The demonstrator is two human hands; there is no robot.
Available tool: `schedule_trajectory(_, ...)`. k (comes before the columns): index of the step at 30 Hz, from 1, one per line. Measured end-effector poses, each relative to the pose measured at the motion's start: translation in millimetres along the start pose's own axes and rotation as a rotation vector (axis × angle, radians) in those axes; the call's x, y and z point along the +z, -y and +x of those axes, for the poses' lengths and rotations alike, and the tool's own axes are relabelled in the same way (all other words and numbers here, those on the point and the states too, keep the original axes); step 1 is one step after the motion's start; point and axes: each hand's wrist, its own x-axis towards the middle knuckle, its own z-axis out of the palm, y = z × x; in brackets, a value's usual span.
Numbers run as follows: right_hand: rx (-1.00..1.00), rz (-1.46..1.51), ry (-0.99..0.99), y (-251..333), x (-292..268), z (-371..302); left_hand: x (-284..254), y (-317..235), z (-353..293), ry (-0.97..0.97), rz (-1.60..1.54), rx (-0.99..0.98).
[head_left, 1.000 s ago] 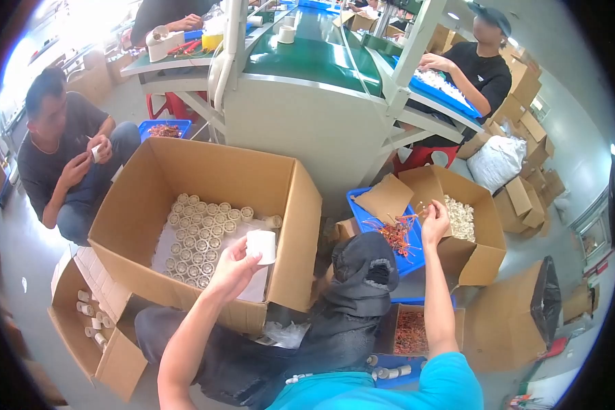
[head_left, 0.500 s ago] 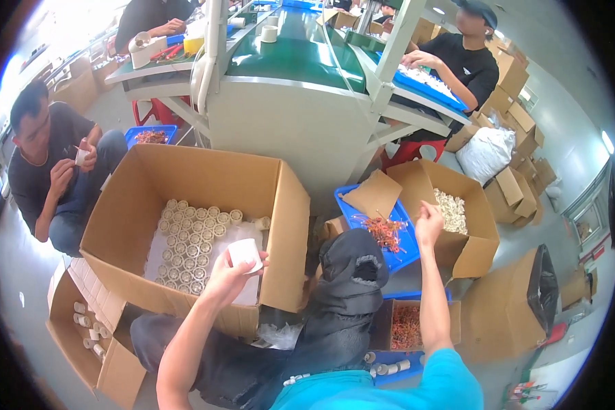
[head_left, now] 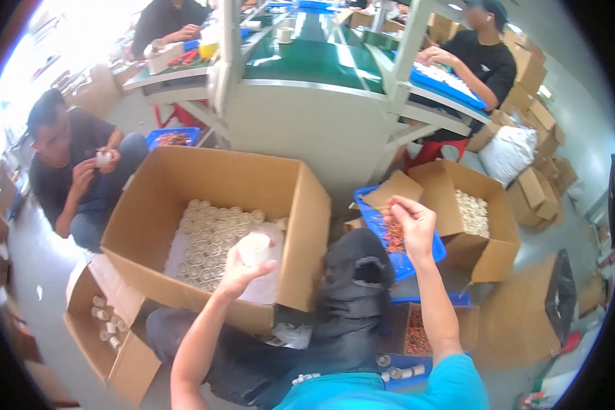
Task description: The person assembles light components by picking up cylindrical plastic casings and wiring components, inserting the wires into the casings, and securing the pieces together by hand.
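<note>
My left hand (head_left: 239,273) grips a small white cylindrical roll (head_left: 254,248) above the near edge of a large open cardboard box (head_left: 301,225). Inside that box, several similar white rolls (head_left: 212,236) stand in rows on white paper. My right hand (head_left: 410,222) is raised over a blue tray (head_left: 424,256) of small red pieces (head_left: 394,236), fingers pinched together; whether they hold a piece is too small to tell. A dark cloth bundle (head_left: 355,287) lies between my arms.
A smaller box (head_left: 488,239) with white parts stands to the right. A seated person (head_left: 75,171) at left handles a white roll. A green conveyor table (head_left: 307,61) runs ahead, with another person (head_left: 478,61) beside it. A low box (head_left: 109,328) holds rolls at lower left.
My left hand has lifted the white roll slightly, staying over the big box's edge. My right hand stays over the blue tray. The view has tilted a little.
</note>
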Motion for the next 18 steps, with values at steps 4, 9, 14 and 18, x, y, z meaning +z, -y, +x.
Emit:
schedule_trajectory(4,0.287,0.205,0.487,-4,83,-4,7,-31,5,0.114,0.237,0.358)
schedule_trajectory(9,0.392,0.254,0.775,-17,156,-5,-9,-27,-2,0.064,0.345,0.021)
schedule_trajectory(14,0.12,0.055,0.683,-48,184,-7,-28,-24,-14,0.063,0.24,-0.04)
schedule_trajectory(18,-0.032,0.013,0.587,-60,177,-11,-35,-17,-8,-0.019,0.446,0.323)
